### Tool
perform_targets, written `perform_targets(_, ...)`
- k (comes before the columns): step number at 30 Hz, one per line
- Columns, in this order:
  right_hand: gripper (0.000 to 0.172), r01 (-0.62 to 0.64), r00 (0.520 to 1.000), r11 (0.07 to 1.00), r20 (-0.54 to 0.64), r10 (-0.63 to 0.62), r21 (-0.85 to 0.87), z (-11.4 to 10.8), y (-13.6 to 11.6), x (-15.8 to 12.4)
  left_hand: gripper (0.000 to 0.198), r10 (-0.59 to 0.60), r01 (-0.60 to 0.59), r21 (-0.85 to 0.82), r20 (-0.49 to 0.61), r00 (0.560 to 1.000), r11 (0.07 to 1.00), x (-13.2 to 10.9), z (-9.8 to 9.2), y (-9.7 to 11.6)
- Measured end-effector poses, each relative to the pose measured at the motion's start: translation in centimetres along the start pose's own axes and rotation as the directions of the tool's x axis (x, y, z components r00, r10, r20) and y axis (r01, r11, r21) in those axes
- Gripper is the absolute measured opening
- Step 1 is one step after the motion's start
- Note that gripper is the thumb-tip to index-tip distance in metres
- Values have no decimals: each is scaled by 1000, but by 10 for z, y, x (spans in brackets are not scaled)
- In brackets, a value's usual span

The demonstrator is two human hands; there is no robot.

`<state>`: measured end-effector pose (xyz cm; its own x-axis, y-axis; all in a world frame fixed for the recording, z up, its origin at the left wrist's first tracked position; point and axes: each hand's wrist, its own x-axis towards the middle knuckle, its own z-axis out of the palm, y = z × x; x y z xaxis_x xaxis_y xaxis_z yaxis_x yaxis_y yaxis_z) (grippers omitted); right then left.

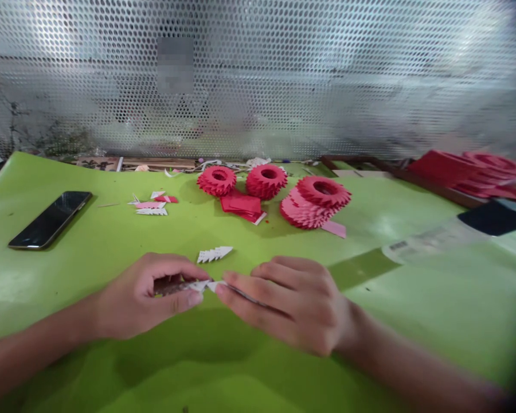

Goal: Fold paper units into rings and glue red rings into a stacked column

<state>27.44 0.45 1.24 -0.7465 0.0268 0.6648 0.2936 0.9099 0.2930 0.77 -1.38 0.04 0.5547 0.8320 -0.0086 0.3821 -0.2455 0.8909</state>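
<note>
My left hand (148, 295) is closed on a strip of folded white paper pieces (193, 285), pinched between thumb and fingers, with part of it hidden in the palm. The fingers of my right hand (290, 301) press together on a white folded paper piece (215, 284), its tip meeting the end of the strip. Just beyond my fingertips lies a short row of interlocked white paper pieces (215, 254). Farther back is a small group of white, pink and red folded pieces (152, 205).
Red folded-paper rings (217, 181) and a pink-and-red stacked ring (313, 202) stand at the back, near red paper packets (241, 204). A phone (50, 221) lies left. A clear plastic sleeve (430, 241) is at right, before a tray of red paper (451, 172). Perforated metal sheet (258, 74) rises behind.
</note>
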Motion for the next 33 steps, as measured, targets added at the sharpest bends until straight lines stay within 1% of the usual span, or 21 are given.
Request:
perform_targets(3, 16, 12, 1000, 999, 17, -13, 52, 4, -2, -2, 22, 116, -110, 164, -24, 993, 980, 2, 3, 6)
perform_targets(5, 19, -14, 1000, 996, 13, 13, 91, 9, -2, -2, 19, 227, -210, 296, -24, 974, 932, 2, 5, 7)
perform_targets(6, 21, -51, 999, 990, -4, 51, 129, 11, -2, -2, 18, 286, -258, 357, -25, 958, 898, 2, 5, 7)
perform_targets(8, 30, -192, 979, 938, -6, 202, 290, 15, -1, -1, 19, 396, -336, 467, -34, 918, 818, 3, 5, 4)
perform_targets(9, 33, -290, 952, 870, 29, 304, 400, 16, -1, 0, 19, 444, -361, 518, -41, 895, 776, 3, 4, 3)
perform_targets(10, 32, -401, 909, 768, 112, 402, 499, 16, -1, 2, 20, 482, -376, 566, -44, 875, 734, 3, 4, 1)
perform_targets(11, 28, -514, 849, 647, 230, 475, 563, 17, -2, 4, 21, 512, -383, 612, -42, 858, 692, 3, 4, 0)
perform_targets(12, 22, -608, 785, 532, 346, 514, 589, 17, -3, 6, 22, 534, -385, 654, -34, 845, 651, 3, 4, -1)
perform_targets(14, 18, -715, 686, 370, 494, 535, 592, 17, -7, 9, 24, 564, -389, 718, -6, 826, 577, 2, 4, -1)
perform_targets(15, 20, -743, 653, 314, 537, 534, 591, 17, -8, 10, 24, 576, -393, 741, 10, 817, 545, 2, 5, -1)
perform_targets(17, 22, -768, 612, 231, 578, 539, 598, 18, -11, 10, 25, 597, -400, 775, 37, 801, 489, 2, 6, -1)
perform_targets(19, 23, -795, 575, 187, 617, 537, 578, 18, -11, 9, 25, 590, -398, 785, 52, 806, 475, 2, 5, -1)
perform_targets(20, 24, -804, 566, 192, 625, 537, 563, 18, -10, 9, 26, 574, -391, 779, 49, 817, 490, 2, 4, -1)
perform_targets(21, 24, -807, 568, 220, 621, 540, 548, 16, -8, 8, 26, 552, -382, 762, 39, 833, 523, 2, 3, -1)
perform_targets(22, 23, -801, 585, 273, 596, 550, 533, 15, -6, 8, 27, 522, -370, 729, 20, 853, 576, 3, 1, -1)
perform_targets(23, 21, -778, 620, 355, 545, 565, 518, 13, -3, 7, 28, 485, -357, 674, -1, 874, 646, 4, -1, 0)
perform_targets(25, 14, -684, 728, 568, 380, 571, 457, 8, 1, 6, 28, 372, -298, 516, -44, 927, 803, 4, -5, 1)
perform_targets(27, 13, -541, 841, 766, 213, 497, 349, 5, 3, 5, 29, 227, -193, 334, -64, 972, 922, 4, -7, 3)
perform_targets(28, 13, -467, 884, 834, 153, 441, 295, 4, 3, 5, 30, 162, -139, 259, -68, 984, 956, 3, -8, 4)
perform_targets(30, 10, -342, 939, 916, 64, 337, 209, 3, 1, 4, 33, 68, -57, 150, -68, 995, 987, 2, -8, 5)
perform_targets(33, 5, -230, 970, 965, -52, 238, 124, 6, -5, 3, 36, 24, -22, 50, -48, 999, 999, 0, -5, 3)
